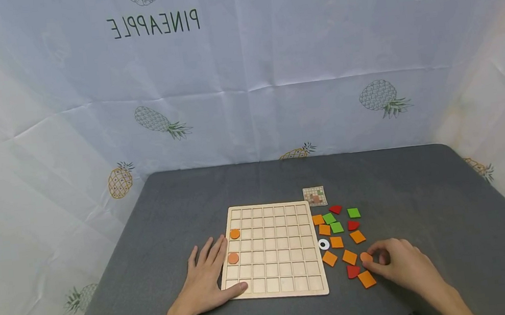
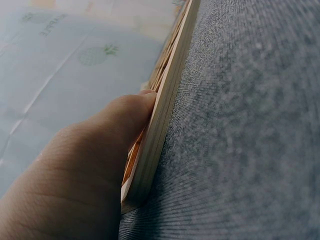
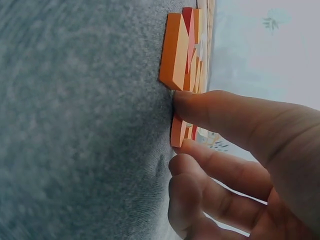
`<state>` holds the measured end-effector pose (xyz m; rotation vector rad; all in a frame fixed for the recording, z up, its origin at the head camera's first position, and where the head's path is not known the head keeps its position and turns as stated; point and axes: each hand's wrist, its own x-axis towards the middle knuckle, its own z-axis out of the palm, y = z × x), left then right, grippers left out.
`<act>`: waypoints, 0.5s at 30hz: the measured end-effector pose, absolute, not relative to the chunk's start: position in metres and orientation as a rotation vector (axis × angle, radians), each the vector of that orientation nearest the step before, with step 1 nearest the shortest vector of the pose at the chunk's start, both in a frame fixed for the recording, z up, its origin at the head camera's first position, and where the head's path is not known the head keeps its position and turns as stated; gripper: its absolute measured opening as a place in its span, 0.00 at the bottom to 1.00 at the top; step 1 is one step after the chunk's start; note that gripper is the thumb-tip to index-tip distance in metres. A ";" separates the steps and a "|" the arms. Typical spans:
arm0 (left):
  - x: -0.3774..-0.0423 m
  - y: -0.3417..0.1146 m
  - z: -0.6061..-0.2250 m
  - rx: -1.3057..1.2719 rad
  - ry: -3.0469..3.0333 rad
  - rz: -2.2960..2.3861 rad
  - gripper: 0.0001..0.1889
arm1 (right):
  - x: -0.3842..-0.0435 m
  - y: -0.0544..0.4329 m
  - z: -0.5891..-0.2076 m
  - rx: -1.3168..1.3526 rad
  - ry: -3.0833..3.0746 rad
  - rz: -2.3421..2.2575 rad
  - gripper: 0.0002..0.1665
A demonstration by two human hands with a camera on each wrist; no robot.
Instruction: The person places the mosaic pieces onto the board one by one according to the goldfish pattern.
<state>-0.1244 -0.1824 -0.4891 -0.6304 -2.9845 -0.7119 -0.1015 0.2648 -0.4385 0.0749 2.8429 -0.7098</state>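
Note:
A square wooden grid board (image 1: 278,257) lies on the table, bearing two orange discs in its left column, an upper disc (image 1: 235,234) and a lower disc (image 1: 233,258). My left hand (image 1: 205,283) rests along the board's left side, fingers spread and straight. Its thumb (image 2: 132,112) lies over the board's near edge, seen close in the left wrist view. To the right of the board, my right hand (image 1: 404,264) pinches an orange disc (image 1: 366,257) between thumb and index finger. In the right wrist view that disc (image 3: 177,132) is partly covered by the fingers.
Between board and right hand lie several loose orange squares (image 1: 349,257), green tiles (image 1: 354,213) and red pieces (image 1: 353,271). A white ring-shaped piece (image 1: 328,245) with a dark centre touches the board's right side. Behind them is a small pattern card (image 1: 314,196). A pineapple-print curtain (image 1: 249,122) hangs behind the table.

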 end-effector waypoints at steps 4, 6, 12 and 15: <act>-0.125 -0.182 -0.489 -0.630 -2.993 -0.715 0.60 | -0.102 0.263 -0.439 0.078 2.843 -0.709 0.15; -0.125 -0.183 -0.489 -0.631 -2.997 -0.717 0.60 | -0.103 0.262 -0.438 0.077 2.845 -0.712 0.15; -0.124 -0.183 -0.488 -0.629 -3.000 -0.726 0.61 | -0.103 0.260 -0.435 0.061 2.882 -0.709 0.16; -0.123 -0.183 -0.487 -0.633 -2.987 -0.721 0.60 | -0.103 0.258 -0.433 0.055 2.898 -0.709 0.17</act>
